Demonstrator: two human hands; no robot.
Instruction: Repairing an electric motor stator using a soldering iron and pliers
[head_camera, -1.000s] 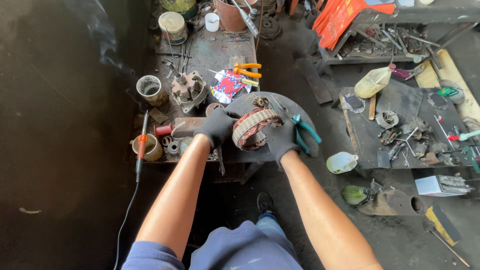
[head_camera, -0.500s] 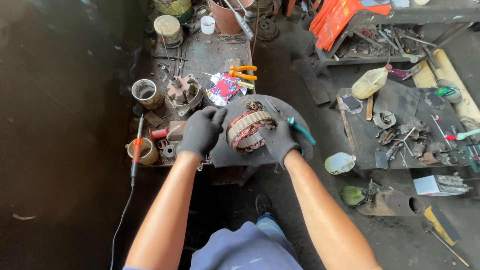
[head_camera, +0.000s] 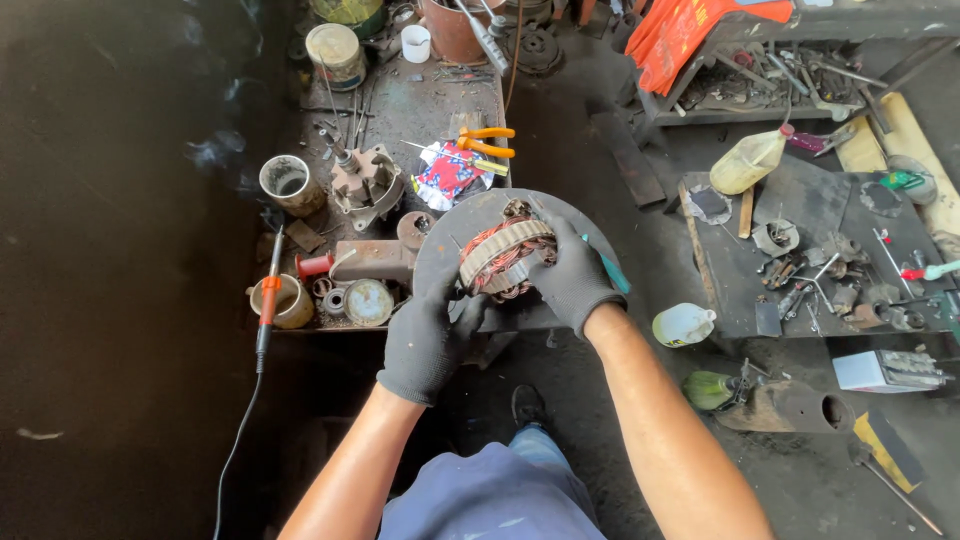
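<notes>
A ring-shaped motor stator (head_camera: 503, 255) with copper windings and a pale metal band stands tilted on a round dark metal plate (head_camera: 455, 232). My right hand (head_camera: 573, 277), in a dark glove, grips the stator's right side; a teal-handled tool (head_camera: 613, 277) pokes out behind it. My left hand (head_camera: 428, 339), also gloved, is at the stator's lower left edge, fingers curled against the plate's rim just below it.
A low cluttered bench (head_camera: 400, 110) holds orange-handled pliers (head_camera: 487, 142), a metal housing (head_camera: 365, 185), tins and a red spool. A soldering iron (head_camera: 266, 300) rests at the left, smoking. A tool-covered board (head_camera: 800, 215), bottles and a pipe (head_camera: 790, 405) lie to the right.
My left hand slid down from the stator's upper left to the plate's near rim. The stator has been tipped more upright. My right hand stays on it.
</notes>
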